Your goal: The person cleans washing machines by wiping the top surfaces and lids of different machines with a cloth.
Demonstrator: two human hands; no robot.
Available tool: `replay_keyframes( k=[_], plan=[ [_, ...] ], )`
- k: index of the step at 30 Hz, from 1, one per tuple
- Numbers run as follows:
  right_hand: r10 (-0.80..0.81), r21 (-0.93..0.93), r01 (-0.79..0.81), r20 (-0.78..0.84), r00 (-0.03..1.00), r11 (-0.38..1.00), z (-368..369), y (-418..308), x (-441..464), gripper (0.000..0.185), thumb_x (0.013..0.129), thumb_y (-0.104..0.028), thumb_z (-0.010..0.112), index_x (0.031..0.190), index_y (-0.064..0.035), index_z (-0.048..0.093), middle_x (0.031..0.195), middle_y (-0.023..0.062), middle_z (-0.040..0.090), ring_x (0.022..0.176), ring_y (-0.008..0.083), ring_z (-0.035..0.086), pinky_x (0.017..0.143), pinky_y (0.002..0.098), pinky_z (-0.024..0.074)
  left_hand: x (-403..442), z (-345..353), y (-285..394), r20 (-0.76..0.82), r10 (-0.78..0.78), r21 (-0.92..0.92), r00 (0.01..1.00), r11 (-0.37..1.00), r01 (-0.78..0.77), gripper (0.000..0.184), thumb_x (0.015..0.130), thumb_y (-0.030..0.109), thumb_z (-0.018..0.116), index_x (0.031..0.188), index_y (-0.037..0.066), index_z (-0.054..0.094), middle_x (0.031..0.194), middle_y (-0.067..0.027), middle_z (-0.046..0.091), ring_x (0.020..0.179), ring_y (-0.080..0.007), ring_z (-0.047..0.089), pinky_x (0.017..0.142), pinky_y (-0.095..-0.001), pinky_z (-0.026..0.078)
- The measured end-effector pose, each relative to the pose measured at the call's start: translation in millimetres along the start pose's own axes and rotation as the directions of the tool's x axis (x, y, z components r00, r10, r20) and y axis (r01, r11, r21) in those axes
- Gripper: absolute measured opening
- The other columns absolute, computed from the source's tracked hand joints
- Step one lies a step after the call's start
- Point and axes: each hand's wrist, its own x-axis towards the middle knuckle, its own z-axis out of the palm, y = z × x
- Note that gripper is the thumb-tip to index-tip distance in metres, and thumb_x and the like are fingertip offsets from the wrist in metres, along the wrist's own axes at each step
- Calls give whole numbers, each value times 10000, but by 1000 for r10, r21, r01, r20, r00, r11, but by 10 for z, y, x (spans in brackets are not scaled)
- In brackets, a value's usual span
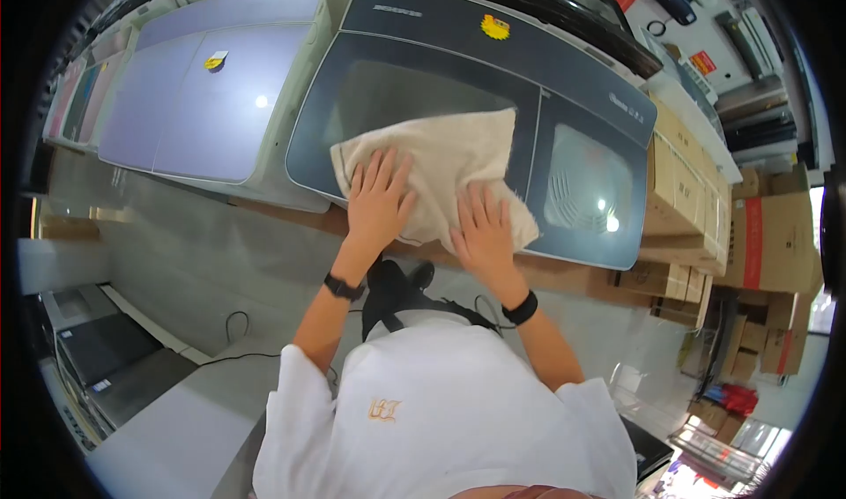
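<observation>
A beige cloth (449, 151) lies spread over the front part of the dark blue-grey lid of a twin-tub washing machine (423, 49). My left hand (381, 195) rests flat on the cloth's left side, fingers stretched out. On its lower right part lies my right hand (485, 233), fingers also extended and pressing on the fabric. Neither hand is curled round the cloth. A yellow sticker (495, 27) sits on the machine's back panel, and a round ridged window (589, 182) shows in the lid right of the cloth.
A lilac washing machine (220, 85) with a yellow sticker stands close on the left. Cardboard boxes (683, 182) are stacked against the right side. Behind is a glossy black appliance (564, 5). Dark-topped appliances (123, 349) stand at lower left, with a cable (238, 356) near them.
</observation>
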Motion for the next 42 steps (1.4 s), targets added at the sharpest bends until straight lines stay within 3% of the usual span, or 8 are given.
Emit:
replay_keyframes(
  k=[11, 14, 17, 26, 32, 34, 38, 42],
  plan=[
    [-301, -21, 304, 106, 948, 952, 463, 108, 1602, 732, 1037, -531, 531, 1625, -122, 383, 1691, 218, 302, 1550, 443, 282, 1206, 692, 211, 439, -141, -1268, -161, -185, 141, 969, 968, 208, 616, 985, 356, 651, 1561, 179, 523, 1625, -152, 458, 1497, -348, 426, 1223, -527, 325],
    [-302, 24, 302, 103, 948, 953, 582, -154, 1965, 729, 1041, -550, 512, 1630, -142, 379, 1699, 224, 281, 1562, 452, 253, 1205, 712, 198, 548, -168, -1444, -170, -358, -10, 918, 932, 362, 611, 1000, 290, 640, 1577, 153, 494, 1605, -189, 472, 1452, -368, 474, 1188, -471, 392],
    [-399, 65, 393, 136, 907, 917, 541, -439, 1896, 719, 1038, -552, 517, 1631, -166, 387, 1702, 222, 276, 1570, 453, 238, 1213, 720, 174, 376, -393, -1483, 113, -602, -442, 791, 682, 582, 602, 1008, 210, 621, 1583, 115, 472, 1556, -232, 504, 1395, -402, 517, 1126, -438, 453],
    [-644, 187, 624, 360, 675, 758, 265, -168, 2394, 755, 994, -559, 580, 1652, -257, 366, 1682, 191, 332, 1555, 393, 302, 1235, 667, 204, -55, -499, -1594, 32, -375, -433, 927, 831, 351, 615, 1048, 132, 547, 1622, 42, 346, 1476, -268, 543, 1341, -448, 538, 1112, -472, 451],
    [-419, -15, 419, -19, 908, 908, 816, -63, 3365, 749, 1003, -583, 546, 1657, -273, 356, 1683, 214, 319, 1527, 477, 304, 1199, 705, 228, 941, -256, -1904, 186, -334, -332, 924, 864, 379, 679, 1052, 233, 563, 1639, 31, 288, 1544, -274, 478, 1377, -487, 491, 1125, -472, 452],
    [-349, -4, 349, -46, 936, 937, 889, -207, 3141, 751, 1008, -585, 536, 1656, -246, 361, 1686, 218, 314, 1531, 480, 296, 1200, 708, 222, 920, -177, -1875, 120, -332, -155, 936, 924, 348, 717, 1045, 298, 574, 1649, 47, 281, 1605, -266, 408, 1447, -490, 413, 1161, -536, 400],
    [-555, 7, 560, 149, 819, 829, 669, -325, 2096, 697, 953, -568, 622, 1468, -99, 604, 1663, 210, 369, 1565, 428, 266, 1240, 678, 155, 415, -148, -1443, 132, -211, 308, 969, 937, 162, 779, 1012, 360, 597, 1661, 67, 282, 1715, -228, 249, 1578, -464, 215, 1212, -686, 232],
    [-457, 210, 435, 67, 887, 876, 139, -270, 802, 657, 951, -505, 651, 1502, -157, 570, 1660, 152, 394, 1569, 375, 280, 1255, 633, 182, -179, -229, -638, 301, -105, 148, 948, 987, 62, 826, 965, 319, 622, 1670, 69, 272, 1739, -225, 186, 1606, -454, 138, 1215, -736, 116]
  ],
)
